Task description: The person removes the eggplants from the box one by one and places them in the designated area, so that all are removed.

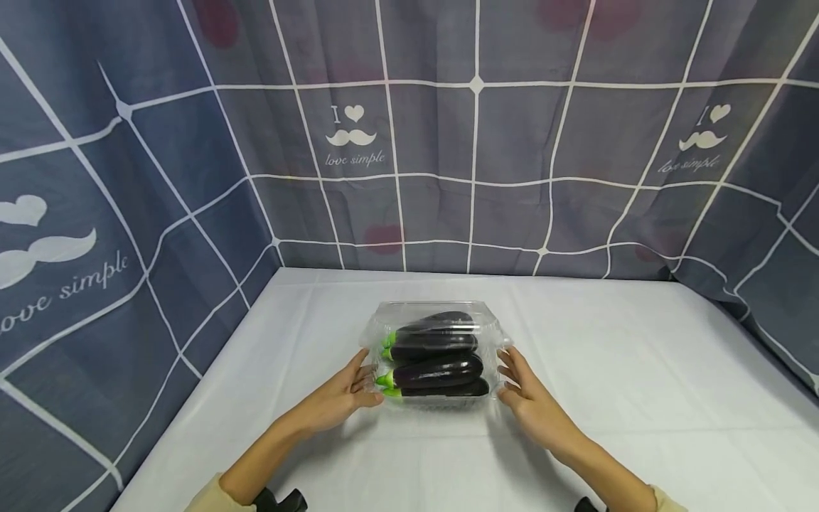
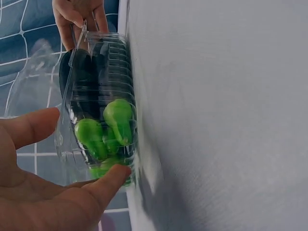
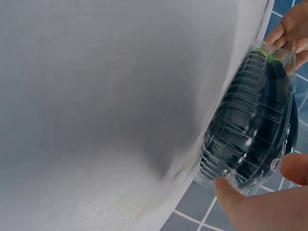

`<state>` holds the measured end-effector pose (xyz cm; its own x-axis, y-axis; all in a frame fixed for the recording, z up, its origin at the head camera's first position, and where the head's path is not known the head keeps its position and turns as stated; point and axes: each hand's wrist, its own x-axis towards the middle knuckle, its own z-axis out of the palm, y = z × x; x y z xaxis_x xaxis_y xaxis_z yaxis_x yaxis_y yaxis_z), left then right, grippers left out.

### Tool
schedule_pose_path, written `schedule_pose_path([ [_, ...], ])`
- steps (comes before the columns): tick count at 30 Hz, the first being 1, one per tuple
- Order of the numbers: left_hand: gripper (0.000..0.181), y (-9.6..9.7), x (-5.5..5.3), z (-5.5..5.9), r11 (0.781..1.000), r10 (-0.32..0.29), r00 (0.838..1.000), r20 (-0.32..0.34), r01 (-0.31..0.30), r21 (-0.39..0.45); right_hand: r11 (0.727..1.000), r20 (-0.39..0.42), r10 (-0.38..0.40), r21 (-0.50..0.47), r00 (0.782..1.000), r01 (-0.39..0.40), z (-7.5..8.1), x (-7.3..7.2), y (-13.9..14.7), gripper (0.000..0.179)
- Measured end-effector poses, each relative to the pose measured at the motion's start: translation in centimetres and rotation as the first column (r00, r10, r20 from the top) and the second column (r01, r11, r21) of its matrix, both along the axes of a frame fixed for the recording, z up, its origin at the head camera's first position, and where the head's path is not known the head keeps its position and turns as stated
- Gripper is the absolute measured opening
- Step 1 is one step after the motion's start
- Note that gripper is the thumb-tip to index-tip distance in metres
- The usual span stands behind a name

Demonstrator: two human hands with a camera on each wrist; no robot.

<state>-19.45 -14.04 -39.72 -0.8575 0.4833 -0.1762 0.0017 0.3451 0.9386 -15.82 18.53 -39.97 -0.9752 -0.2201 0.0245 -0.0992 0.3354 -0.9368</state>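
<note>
A clear plastic clamshell container (image 1: 374, 334) holds several glossy dark eggplants (image 1: 438, 371) with bright green stem ends pointing left. Clear plastic of its lid (image 2: 29, 77) rises above the rim. At the container's left end, my left hand (image 1: 342, 395) grips with the thumb by the rim and a fingertip against the ribbed base. My right hand (image 1: 531, 405) grips the opposite end, one fingertip at the base's lower corner and another digit by the rim. The green stems (image 2: 118, 115) show through the side in the left wrist view.
A white cloth-covered table (image 1: 640, 370) lies under the container. Grey-blue curtains (image 1: 429, 135) with white grid lines and moustache prints stand at the back and both sides. Black straps (image 1: 281, 500) show near the wrists.
</note>
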Motion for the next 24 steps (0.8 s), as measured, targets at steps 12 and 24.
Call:
schedule_pose_path([
  [12, 0.094, 0.09, -0.1, 0.08, 1.0, 0.016, 1.0, -0.022, -0.016, 0.011, 0.998, -0.06, -0.026, 0.05, 0.998, 0.029, 0.34, -0.19, -0.25, 0.071],
  [24, 0.1, 0.2, -0.22, -0.15, 0.999, 0.051, 0.997, -0.05, -0.051, -0.007, 0.983, -0.159, -0.061, 0.163, 0.985, 0.087, 0.23, -0.09, -0.43, 0.069],
])
